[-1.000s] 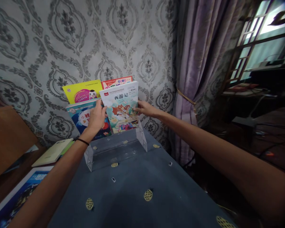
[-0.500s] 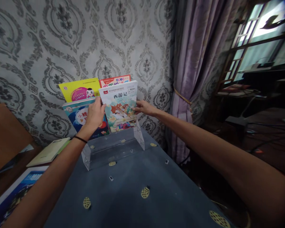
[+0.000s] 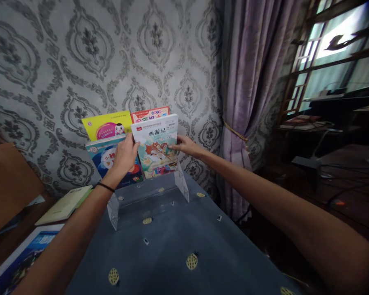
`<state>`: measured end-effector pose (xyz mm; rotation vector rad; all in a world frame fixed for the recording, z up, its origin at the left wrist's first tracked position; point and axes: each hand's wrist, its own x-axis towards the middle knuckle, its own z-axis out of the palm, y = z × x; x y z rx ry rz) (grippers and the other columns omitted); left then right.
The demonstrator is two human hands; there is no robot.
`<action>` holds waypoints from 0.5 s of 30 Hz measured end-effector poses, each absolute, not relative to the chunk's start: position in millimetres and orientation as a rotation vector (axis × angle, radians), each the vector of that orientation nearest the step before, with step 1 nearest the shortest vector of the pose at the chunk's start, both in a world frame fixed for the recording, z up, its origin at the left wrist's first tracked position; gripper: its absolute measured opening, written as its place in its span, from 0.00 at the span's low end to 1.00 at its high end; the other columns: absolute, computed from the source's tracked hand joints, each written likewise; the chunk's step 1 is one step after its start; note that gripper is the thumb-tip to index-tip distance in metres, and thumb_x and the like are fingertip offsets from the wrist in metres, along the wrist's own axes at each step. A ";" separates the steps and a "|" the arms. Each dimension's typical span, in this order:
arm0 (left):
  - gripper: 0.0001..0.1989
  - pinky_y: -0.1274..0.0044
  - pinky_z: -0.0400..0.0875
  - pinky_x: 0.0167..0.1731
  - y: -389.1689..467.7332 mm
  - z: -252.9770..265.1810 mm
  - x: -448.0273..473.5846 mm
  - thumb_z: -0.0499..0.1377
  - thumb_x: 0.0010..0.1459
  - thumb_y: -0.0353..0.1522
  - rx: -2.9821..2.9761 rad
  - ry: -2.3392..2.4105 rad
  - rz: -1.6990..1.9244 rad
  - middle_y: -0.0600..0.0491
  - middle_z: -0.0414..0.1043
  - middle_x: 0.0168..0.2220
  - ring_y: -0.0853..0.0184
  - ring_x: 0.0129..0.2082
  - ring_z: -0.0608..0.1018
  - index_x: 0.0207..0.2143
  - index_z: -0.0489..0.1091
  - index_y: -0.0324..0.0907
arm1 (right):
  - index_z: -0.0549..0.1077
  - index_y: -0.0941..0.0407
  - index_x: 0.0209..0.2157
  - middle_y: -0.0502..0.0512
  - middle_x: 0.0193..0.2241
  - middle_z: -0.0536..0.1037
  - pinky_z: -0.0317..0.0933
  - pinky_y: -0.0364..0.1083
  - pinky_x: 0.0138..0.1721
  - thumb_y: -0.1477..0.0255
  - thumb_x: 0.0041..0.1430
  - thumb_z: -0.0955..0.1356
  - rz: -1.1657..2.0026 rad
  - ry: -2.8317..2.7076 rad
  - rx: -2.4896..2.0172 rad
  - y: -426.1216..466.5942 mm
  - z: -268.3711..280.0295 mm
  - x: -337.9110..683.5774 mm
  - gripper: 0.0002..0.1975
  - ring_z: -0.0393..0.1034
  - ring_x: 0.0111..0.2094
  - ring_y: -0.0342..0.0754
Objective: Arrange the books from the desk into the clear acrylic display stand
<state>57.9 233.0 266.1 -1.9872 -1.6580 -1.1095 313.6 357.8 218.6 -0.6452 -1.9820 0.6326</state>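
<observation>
Between my two hands a white-topped picture book (image 3: 156,144) stands nearly upright in a clear tiered book rack (image 3: 182,185). My left hand (image 3: 127,153) grips the book's left edge, thumb on the front cover, and overlaps a blue picture book (image 3: 106,157) beside it. On the other side, my right hand (image 3: 184,145) holds the right edge, with its thumb on the cover and the other fingers behind. A yellow book (image 3: 101,125) and a red book (image 3: 146,114) rise from the row behind, their lower parts hidden.
The rack stands on a blue cloth with pineapple prints (image 3: 172,254), against a patterned wall (image 3: 110,49). At left lie a pale green book (image 3: 63,205), a blue-covered book (image 3: 30,250) and a brown cardboard piece (image 3: 12,184). A tied purple curtain (image 3: 242,102) hangs at right.
The view has tilted upward slightly, so the rack and books appear lower. Both hands keep their hold on the white-topped book, which has barely shifted in the rack.
</observation>
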 end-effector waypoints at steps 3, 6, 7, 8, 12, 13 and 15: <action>0.09 0.70 0.71 0.39 223.7 269.5 61.9 0.55 0.66 0.32 -1.938 -1.675 -0.988 0.45 0.78 0.40 0.56 0.42 0.81 0.47 0.64 0.41 | 0.80 0.58 0.42 0.58 0.42 0.84 0.71 0.56 0.49 0.54 0.47 0.76 0.683 -1.937 -0.621 356.5 220.6 310.5 0.26 0.77 0.45 0.59; 0.12 0.70 0.71 0.38 214.2 277.2 67.4 0.54 0.67 0.36 -1.839 -1.691 -0.929 0.45 0.78 0.41 0.54 0.42 0.80 0.49 0.64 0.41 | 0.81 0.58 0.40 0.58 0.40 0.84 0.70 0.58 0.49 0.53 0.46 0.76 0.675 -1.911 -0.605 357.8 221.0 310.0 0.25 0.77 0.44 0.60; 0.12 0.69 0.71 0.39 211.9 281.8 69.2 0.54 0.67 0.37 -1.789 -1.664 -0.945 0.44 0.78 0.42 0.54 0.43 0.80 0.50 0.64 0.40 | 0.81 0.58 0.40 0.58 0.40 0.84 0.70 0.59 0.49 0.53 0.46 0.76 0.677 -1.910 -0.594 357.9 220.9 310.0 0.25 0.77 0.44 0.60; 0.13 0.69 0.71 0.40 210.5 288.1 70.5 0.53 0.67 0.37 -1.740 -1.615 -0.974 0.43 0.77 0.44 0.54 0.45 0.79 0.50 0.64 0.40 | 0.82 0.58 0.40 0.58 0.40 0.84 0.70 0.59 0.50 0.53 0.46 0.76 0.681 -1.912 -0.583 357.7 220.8 310.0 0.25 0.77 0.44 0.60; 0.14 0.68 0.68 0.48 216.3 330.8 70.5 0.47 0.68 0.36 -1.730 -1.414 -1.008 0.42 0.75 0.46 0.55 0.50 0.75 0.44 0.70 0.41 | 0.82 0.57 0.39 0.57 0.40 0.84 0.70 0.58 0.49 0.52 0.46 0.75 0.670 -1.901 -0.576 354.6 220.5 310.3 0.25 0.77 0.44 0.59; 0.15 0.68 0.68 0.47 220.6 344.6 69.3 0.47 0.67 0.36 -1.812 -1.417 -0.961 0.43 0.76 0.44 0.56 0.48 0.75 0.39 0.72 0.41 | 0.82 0.57 0.39 0.57 0.40 0.84 0.70 0.57 0.49 0.52 0.45 0.76 0.666 -1.901 -0.581 353.7 220.6 310.5 0.25 0.77 0.44 0.59; 0.14 0.71 0.69 0.41 231.3 371.8 66.8 0.50 0.62 0.36 -2.068 -1.515 -0.841 0.47 0.76 0.35 0.59 0.40 0.76 0.31 0.72 0.41 | 0.82 0.57 0.38 0.57 0.39 0.84 0.70 0.57 0.48 0.52 0.45 0.76 0.665 -1.901 -0.590 352.5 220.4 310.9 0.25 0.77 0.44 0.59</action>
